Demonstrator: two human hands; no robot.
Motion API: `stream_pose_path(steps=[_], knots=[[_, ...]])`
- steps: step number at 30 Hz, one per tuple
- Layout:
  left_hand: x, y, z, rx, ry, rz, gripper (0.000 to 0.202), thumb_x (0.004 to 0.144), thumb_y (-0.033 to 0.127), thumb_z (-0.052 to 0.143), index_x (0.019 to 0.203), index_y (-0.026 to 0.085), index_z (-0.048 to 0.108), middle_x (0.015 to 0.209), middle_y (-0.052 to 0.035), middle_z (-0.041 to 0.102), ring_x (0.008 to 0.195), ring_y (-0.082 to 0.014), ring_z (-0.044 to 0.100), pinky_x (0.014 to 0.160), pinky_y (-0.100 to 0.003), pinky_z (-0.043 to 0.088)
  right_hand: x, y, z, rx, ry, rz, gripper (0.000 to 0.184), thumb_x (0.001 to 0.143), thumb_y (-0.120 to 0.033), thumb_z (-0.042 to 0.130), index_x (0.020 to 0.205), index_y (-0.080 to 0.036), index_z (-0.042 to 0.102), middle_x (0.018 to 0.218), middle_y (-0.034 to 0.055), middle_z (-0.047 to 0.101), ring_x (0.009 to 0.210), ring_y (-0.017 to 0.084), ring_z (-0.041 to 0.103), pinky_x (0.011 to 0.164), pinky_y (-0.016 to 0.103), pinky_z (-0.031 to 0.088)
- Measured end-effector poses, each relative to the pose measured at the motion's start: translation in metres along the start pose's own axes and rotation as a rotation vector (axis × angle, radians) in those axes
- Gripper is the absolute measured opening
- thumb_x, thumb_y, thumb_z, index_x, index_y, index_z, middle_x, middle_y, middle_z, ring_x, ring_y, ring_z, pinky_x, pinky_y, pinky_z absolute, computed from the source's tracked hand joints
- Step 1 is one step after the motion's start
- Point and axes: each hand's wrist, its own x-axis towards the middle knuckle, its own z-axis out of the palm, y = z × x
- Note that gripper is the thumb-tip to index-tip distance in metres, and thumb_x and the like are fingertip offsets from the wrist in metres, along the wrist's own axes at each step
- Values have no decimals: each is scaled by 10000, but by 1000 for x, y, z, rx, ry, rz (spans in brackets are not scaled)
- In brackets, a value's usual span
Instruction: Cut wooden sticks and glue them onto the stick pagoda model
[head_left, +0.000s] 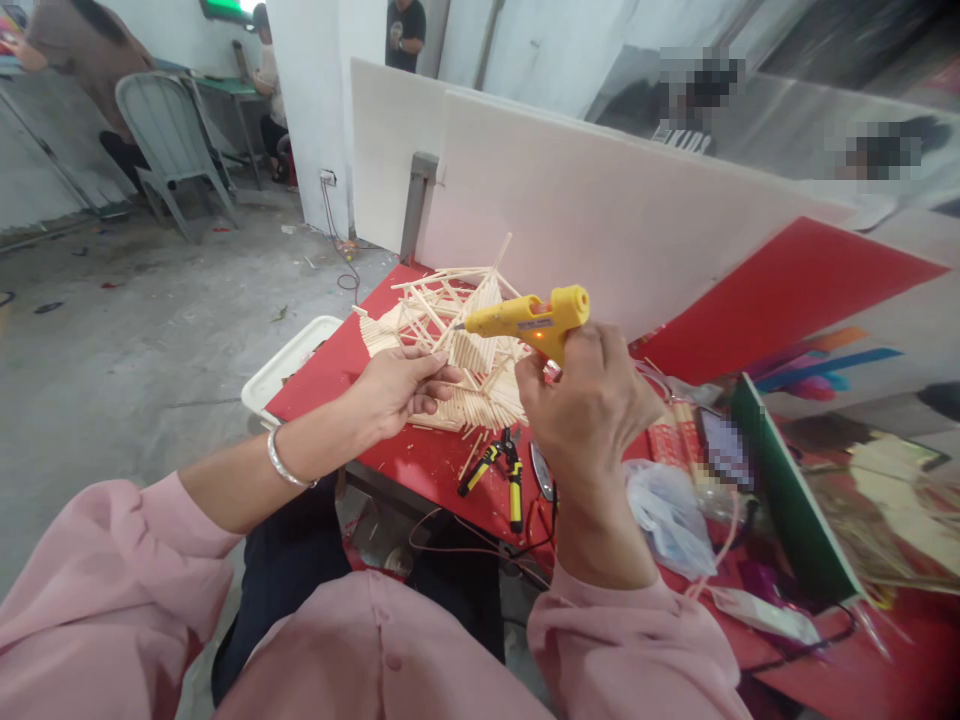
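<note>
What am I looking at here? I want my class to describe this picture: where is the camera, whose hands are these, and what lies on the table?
There is no machine here. One camera, worn on a person's head, looks down at their own two hands in pink sleeves. The left hand grips a stick model, which rests on the red table. The right hand holds a yellow glue gun, nozzle pointing at the model. Near the hands lie yellow-handled cutters and a plastic bag; a white tray sits beside the table's left edge.
</note>
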Motion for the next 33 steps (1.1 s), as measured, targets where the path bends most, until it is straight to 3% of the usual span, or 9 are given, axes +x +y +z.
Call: stream_pose_path(steps=[14, 23, 33], knots=[[6, -5, -1, -1, 15, 36, 237, 934, 41, 513, 717, 130, 545, 743, -76, 721, 432, -46, 570, 365, -157, 369, -4, 1, -6, -2, 32, -38, 322, 866, -270, 507, 1127, -121, 622, 878, 91, 648, 672, 155, 536, 532, 286, 254], [5, -3, -4, 3, -34, 48, 181, 903, -5, 521, 771, 104, 577, 750, -76, 722, 459, -60, 600, 390, -159, 408, -6, 2, -8, 12, 72, -61, 280, 857, -251, 511, 1077, -138, 645, 893, 86, 656, 702, 162, 549, 558, 288, 315], [3, -7, -3, -9, -33, 76, 178, 949, 45, 495, 804, 135, 546, 737, -42, 705, 420, -40, 554, 384, -156, 391, -4, 0, -11, 27, -51, -14, 341, 822, -225, 494, 1120, -143, 636, 933, 114, 633, 706, 179, 526, 553, 299, 295]])
